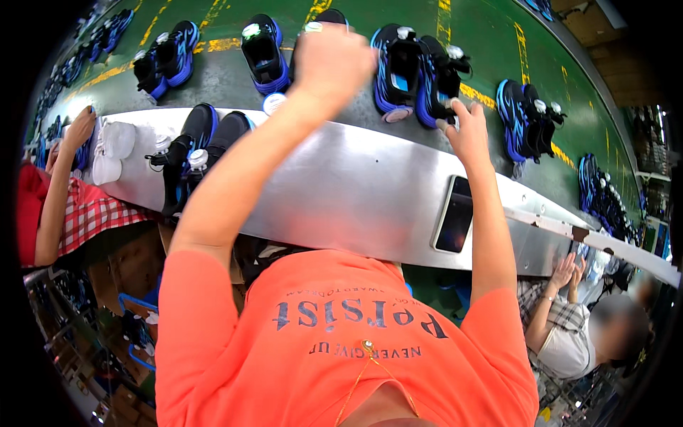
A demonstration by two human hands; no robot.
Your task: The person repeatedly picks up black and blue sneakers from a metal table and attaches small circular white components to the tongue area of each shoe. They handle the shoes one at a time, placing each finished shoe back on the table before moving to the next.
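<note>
My left hand (334, 64) is raised over the far side of the metal bench, smeared by motion, with its fingers hidden from view. Behind it a black sneaker (329, 17) shows only in part. My right hand (467, 132) has its thumb and fingers bent at the edge of a black and blue sneaker (430, 82), gripping it near its lower end. Just left of that shoe stands its mate (395, 67), with white stuffing at the top. Another sneaker (265, 57) stands left of my left hand, near a white round piece (274, 104).
A phone (453, 215) lies on the metal bench (341, 185), near my right forearm. Two sneakers (196, 142) rest on its left part beside white stuffing pieces (114, 146). More pairs line the green surface (484, 35). Co-workers sit left (71, 206) and right (569, 334); a white rail (590, 238) crosses the right end.
</note>
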